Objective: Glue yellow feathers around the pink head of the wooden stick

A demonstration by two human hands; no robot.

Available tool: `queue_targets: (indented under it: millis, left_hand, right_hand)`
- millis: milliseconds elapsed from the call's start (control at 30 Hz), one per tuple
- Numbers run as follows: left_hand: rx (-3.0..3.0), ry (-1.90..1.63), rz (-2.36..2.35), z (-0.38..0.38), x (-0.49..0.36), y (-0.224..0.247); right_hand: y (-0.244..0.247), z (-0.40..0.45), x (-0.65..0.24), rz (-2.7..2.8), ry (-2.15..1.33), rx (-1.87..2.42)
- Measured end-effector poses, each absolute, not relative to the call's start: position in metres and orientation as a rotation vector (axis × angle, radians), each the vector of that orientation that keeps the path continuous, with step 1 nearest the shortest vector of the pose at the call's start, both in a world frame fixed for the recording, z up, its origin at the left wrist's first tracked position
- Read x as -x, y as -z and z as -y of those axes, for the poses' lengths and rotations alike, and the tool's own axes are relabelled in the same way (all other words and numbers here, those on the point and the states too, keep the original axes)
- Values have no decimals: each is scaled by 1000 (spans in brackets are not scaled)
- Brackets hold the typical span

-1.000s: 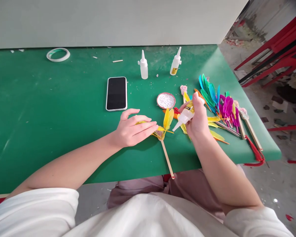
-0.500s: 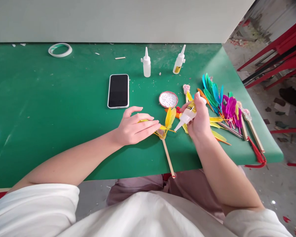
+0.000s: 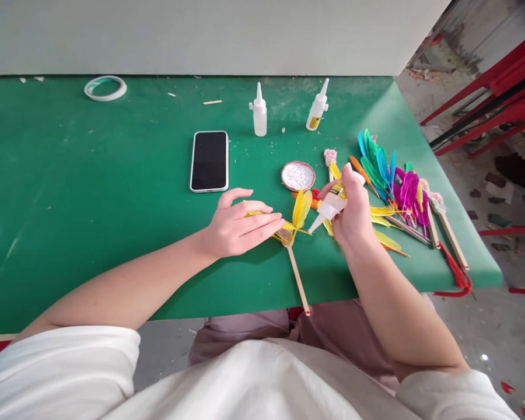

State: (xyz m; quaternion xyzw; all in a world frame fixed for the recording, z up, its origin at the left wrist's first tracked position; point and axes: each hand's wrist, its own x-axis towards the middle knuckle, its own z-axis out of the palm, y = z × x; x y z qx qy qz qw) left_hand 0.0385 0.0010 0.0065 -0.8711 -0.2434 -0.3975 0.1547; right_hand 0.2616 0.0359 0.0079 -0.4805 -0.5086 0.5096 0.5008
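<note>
A wooden stick [image 3: 298, 280] lies on the green table, its upper end joined to a decorated head [image 3: 285, 234] with yellow feathers [image 3: 302, 209]. My left hand [image 3: 242, 228] lies with fingers stretched out over the feathers on the left side of that head, hiding part of it. My right hand [image 3: 354, 213] is closed around a white glue bottle [image 3: 333, 201] with a yellow label. The bottle tilts down to the left, its nozzle tip close to the end of a yellow feather quill.
A shallow round dish [image 3: 298, 175] of small white bits sits beyond the hands. Two more glue bottles [image 3: 259, 114] stand farther back. A phone [image 3: 209, 161] and a tape roll [image 3: 105, 88] lie left. Coloured feathers [image 3: 378, 163] and other decorated sticks [image 3: 452, 238] crowd the right side.
</note>
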Motion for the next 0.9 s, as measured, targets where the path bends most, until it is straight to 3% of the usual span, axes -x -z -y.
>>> queue_targets:
  millis: [900]
  left_hand:
    - [2487,1091,726,-1,-38,-6]
  right_hand:
    - [-7,-35,-262,1249,-1223,1160]
